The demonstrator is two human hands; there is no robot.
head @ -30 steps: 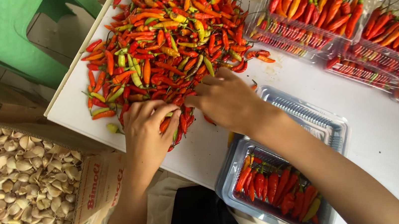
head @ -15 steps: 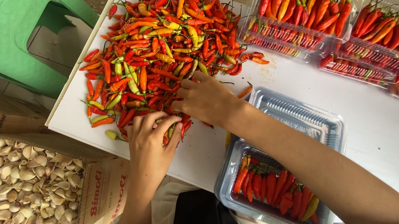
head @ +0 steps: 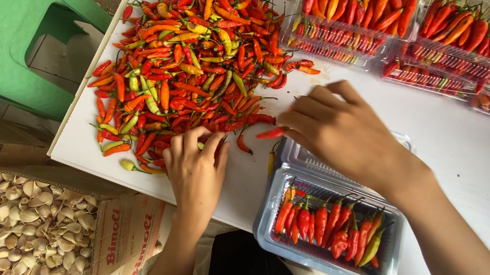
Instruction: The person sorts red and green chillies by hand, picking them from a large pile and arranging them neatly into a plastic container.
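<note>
The left hand lay palm down at the near edge of the heap of chillies, its fingertips curled onto a few red pods; whether that grip had actually closed on one could not be told, since the fingers hid it. The right hand hovered over the white counter with a single red chilli pinched at its fingertips, just above the open clear tray. That tray, half filled, held a neat row of pods lying side by side with stems pointing away from the person. The chillies looked light, slender and tapered, with glossy, waxy skins in red, orange and green that would probably slip a little under the fingers; the flesh seemed firm but bruisable, so a light pinch at mid-body or by the thin green stem would suit them best. The tray was thin, stiff plastic, likely to flex and skid if pushed. Further filled trays lined the far side of the counter. Below the counter stood a cardboard box of garlic cloves, dry and papery, and a green plastic stool.
</note>
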